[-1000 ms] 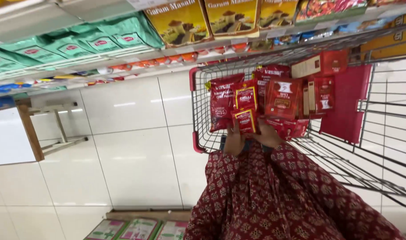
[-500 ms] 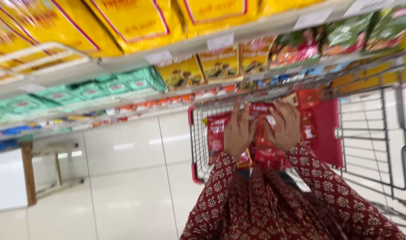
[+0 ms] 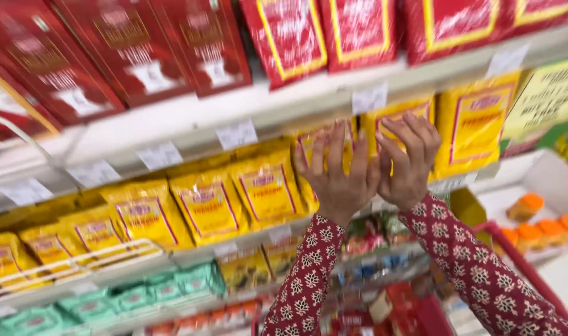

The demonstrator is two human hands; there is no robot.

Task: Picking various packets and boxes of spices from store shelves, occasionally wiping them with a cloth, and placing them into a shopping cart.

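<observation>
At the near bottom edge of the view we see the red rim of a shopping cart (image 3: 520, 261), with red packets lying blurred inside it. Above it two sleeves in dark red cloth with a pale flower print rise toward the shelf. The left hand (image 3: 337, 180) is spread with its fingers fanned wide and pressed flat against the front of a yellow pouch (image 3: 324, 146); its grip is loose, and we cannot tell whether it has any real hold. The right hand (image 3: 411, 162) sits just beside it, its fingers curled over the top edge of a second yellow pouch (image 3: 399, 115), grasping it. Both pouches stand upright on the middle shelf (image 3: 259, 233), right of centre, in a row of like packs. Each is glossy bright yellow with a red-framed panel on its front; the print is too blurred to make out. More yellow pouches run off to the left and right. Lower down sit green packs (image 3: 190, 280), and at the right some orange-capped jars (image 3: 533, 205). Farthest up, the top shelf holds dark red boxes (image 3: 140, 50) and red bags (image 3: 352, 31) with yellow borders.
</observation>
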